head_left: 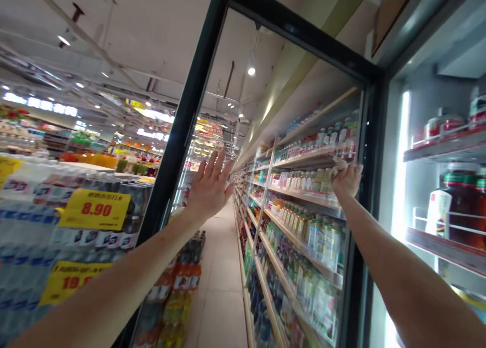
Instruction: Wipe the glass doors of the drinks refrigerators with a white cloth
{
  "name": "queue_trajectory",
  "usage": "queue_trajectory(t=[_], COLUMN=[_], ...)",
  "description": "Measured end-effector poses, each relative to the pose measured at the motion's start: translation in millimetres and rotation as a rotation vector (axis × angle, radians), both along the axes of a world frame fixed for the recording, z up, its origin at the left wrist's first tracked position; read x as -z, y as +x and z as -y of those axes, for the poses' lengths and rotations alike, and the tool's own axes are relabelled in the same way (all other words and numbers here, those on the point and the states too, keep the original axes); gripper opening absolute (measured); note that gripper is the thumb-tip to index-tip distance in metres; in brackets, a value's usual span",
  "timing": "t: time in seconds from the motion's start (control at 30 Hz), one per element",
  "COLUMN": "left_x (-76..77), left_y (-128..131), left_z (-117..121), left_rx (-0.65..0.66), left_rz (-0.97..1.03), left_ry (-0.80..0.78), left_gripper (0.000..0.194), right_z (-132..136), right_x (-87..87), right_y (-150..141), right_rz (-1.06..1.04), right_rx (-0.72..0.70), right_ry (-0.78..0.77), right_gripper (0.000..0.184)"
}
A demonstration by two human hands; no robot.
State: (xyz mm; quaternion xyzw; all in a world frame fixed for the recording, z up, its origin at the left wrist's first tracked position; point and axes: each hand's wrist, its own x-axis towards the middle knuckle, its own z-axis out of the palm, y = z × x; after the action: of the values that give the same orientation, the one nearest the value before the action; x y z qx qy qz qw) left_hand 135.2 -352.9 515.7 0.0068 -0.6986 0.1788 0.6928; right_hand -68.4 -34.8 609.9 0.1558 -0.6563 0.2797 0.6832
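Note:
A glass cooler door [299, 31] with a dark frame stands swung out in front of me. My left hand [210, 186] lies with its fingers spread and stretched against the glass near the door's left side. Nothing is in it. Near the hinge side, my right hand [348, 181] is closed around a crumpled light cloth [339, 166], held at the glass. Most of the cloth is covered by the fingers. Shelves of bottles [307, 186] show in the pane.
On the right, the cooler's lit shelves [448, 246] hold dark bottles [463, 196] and jars. Stacked packs of bottled water [23, 226] with yellow price signs [94, 208] stand at the left. A tiled aisle floor [220, 287] shows through the door.

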Motion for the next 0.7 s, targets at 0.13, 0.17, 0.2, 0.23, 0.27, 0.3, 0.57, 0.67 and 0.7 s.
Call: queue_trajectory(t=[0.13, 0.17, 0.2, 0.23, 0.27, 0.3, 0.57, 0.67, 0.7], left_x=[-0.4, -0.6, -0.7, -0.6, -0.4, 0.0, 4.5, 5.1, 5.7], left_y=[-1.2, -1.6, -1.8, -1.9, -1.9, -1.6, 1.6, 1.4, 1.2], left_z=[0.5, 1.4, 2.4, 3.4, 4.4, 5.2, 4.7, 3.9, 3.9], left_rx=[-0.002, -0.004, -0.005, -0.003, 0.002, 0.01, 0.024, 0.021, 0.024], left_rz=[-0.029, -0.031, -0.029, -0.025, -0.02, -0.015, 0.018, 0.012, 0.01], left_ry=[-0.01, -0.017, -0.027, -0.035, -0.04, -0.039, -0.01, -0.011, -0.013], left_gripper=[0.055, 0.055, 0.054, 0.054, 0.053, 0.053, 0.052, 0.052, 0.051], right_z=[59.7, 87.1, 113.0, 134.1, 147.9, 152.5, 9.4, 30.6, 51.0], right_x=[2.5, 6.8, 11.4, 16.1, 20.1, 23.2, 25.4, 41.7, 51.5], right_y=[25.6, 40.4, 55.5, 69.0, 79.0, 84.2, 4.0, 10.0, 21.4], right_rz=[-0.023, -0.093, -0.184, -0.274, -0.339, -0.381, 0.088, 0.074, 0.022], right_rx=[-0.049, -0.095, -0.132, -0.159, -0.165, -0.158, -0.085, -0.121, -0.134], right_ry=[0.02, 0.137, 0.275, 0.427, 0.586, 0.715, 0.019, -0.077, -0.018], right_gripper=[0.056, 0.058, 0.059, 0.06, 0.06, 0.059, 0.057, 0.06, 0.061])
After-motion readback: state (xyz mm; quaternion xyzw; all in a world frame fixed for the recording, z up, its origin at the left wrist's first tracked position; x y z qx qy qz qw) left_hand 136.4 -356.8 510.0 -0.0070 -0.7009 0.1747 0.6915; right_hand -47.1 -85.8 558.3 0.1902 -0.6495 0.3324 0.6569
